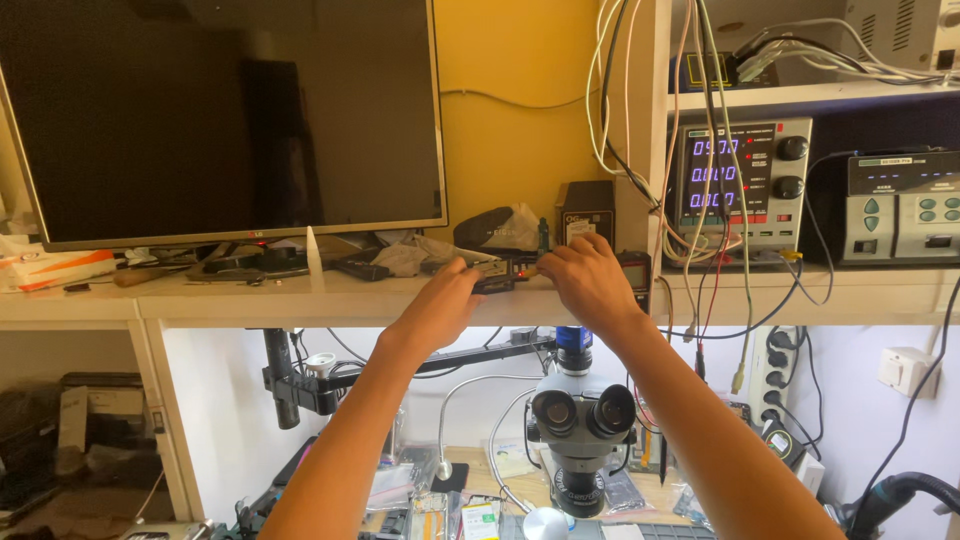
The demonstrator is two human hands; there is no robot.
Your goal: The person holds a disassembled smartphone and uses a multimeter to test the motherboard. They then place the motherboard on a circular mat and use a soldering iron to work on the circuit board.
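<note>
Below both forearms sits a microscope (580,420), while left hand (445,300) and right hand (590,280), fingers curled, pinch the small dark device (503,276) on the shelf (300,298); prob. light, rigid, fragile, so grip its edges w/ both hands.

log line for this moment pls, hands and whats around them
left hand on small dark device on shelf | right hand at its right end | monitor left | microscope below
</note>
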